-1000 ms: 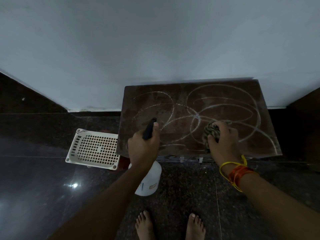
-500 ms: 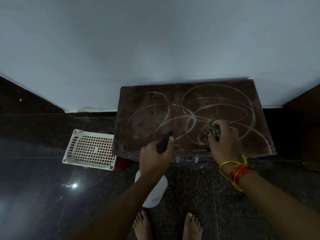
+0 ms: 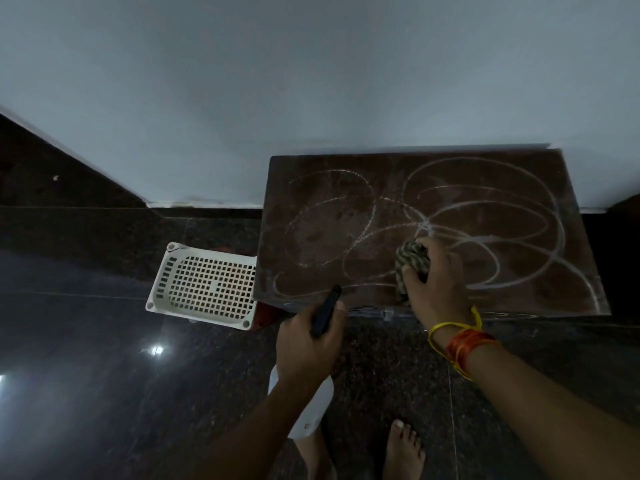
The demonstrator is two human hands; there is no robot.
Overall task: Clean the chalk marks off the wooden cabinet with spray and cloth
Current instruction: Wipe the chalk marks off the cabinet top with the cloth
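Observation:
The dark wooden cabinet top (image 3: 346, 188) stands against the white wall and is covered with looping white chalk marks (image 3: 485, 216). My right hand (image 3: 436, 285) grips a bunched striped cloth (image 3: 410, 259) and presses it on the cabinet near its front edge. My left hand (image 3: 304, 344) holds a white spray bottle (image 3: 308, 407) by its black head, whose nozzle (image 3: 327, 306) points toward the cabinet's front edge. The bottle hangs in front of the cabinet, over the floor.
A white perforated plastic basket (image 3: 204, 282) lies on the dark polished floor (image 3: 104, 375) left of the cabinet, with something red under its right side. My bare feet (image 3: 403, 452) stand just in front of the cabinet. Dark skirting runs along the wall.
My left hand has drawn the spray bottle back from over the cabinet top to in front of its front edge. My right hand keeps the cloth on the cabinet.

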